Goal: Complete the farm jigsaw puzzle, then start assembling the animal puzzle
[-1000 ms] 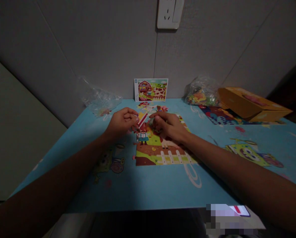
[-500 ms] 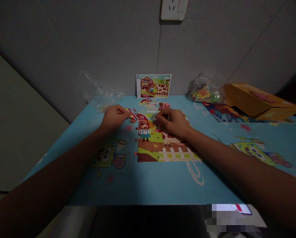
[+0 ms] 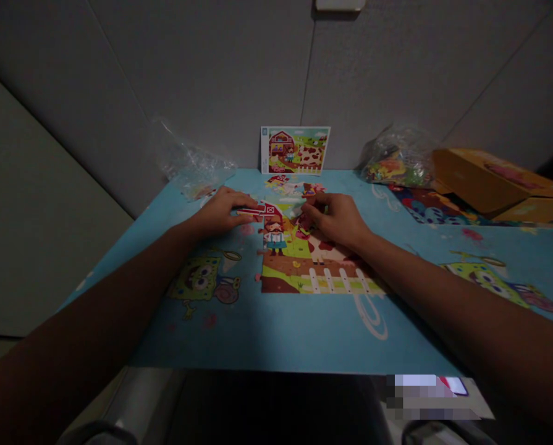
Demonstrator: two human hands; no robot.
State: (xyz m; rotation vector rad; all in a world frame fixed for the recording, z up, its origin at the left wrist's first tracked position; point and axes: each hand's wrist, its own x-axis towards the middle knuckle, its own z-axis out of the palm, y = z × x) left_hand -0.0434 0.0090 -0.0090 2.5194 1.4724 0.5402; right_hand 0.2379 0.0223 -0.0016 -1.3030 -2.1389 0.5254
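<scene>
A partly joined jigsaw puzzle (image 3: 285, 247) of a farm scene lies flat on the table, showing a farmer, part of a cow and a white fence. At its upper left edge, my left hand (image 3: 220, 211) grips a red and white puzzle piece (image 3: 249, 212) between thumb and fingers, up against the barn part. My right hand (image 3: 338, 216) is closed in a pinch over the puzzle's upper right. What its fingertips hold, if anything, I cannot make out. Loose puzzle pieces (image 3: 278, 180) lie just beyond the puzzle.
A picture card (image 3: 296, 150) of the farm scene leans on the wall. A clear plastic bag (image 3: 195, 164) lies back left; a bag of colourful pieces (image 3: 392, 162) and a yellow box (image 3: 503, 182) are back right. The blue tablecloth (image 3: 276, 340) has cartoon prints.
My left hand has moved right, bringing the red and white piece level against the puzzle's barn edge. My right hand stays pinched over the upper right. The view has tilted slightly down.
</scene>
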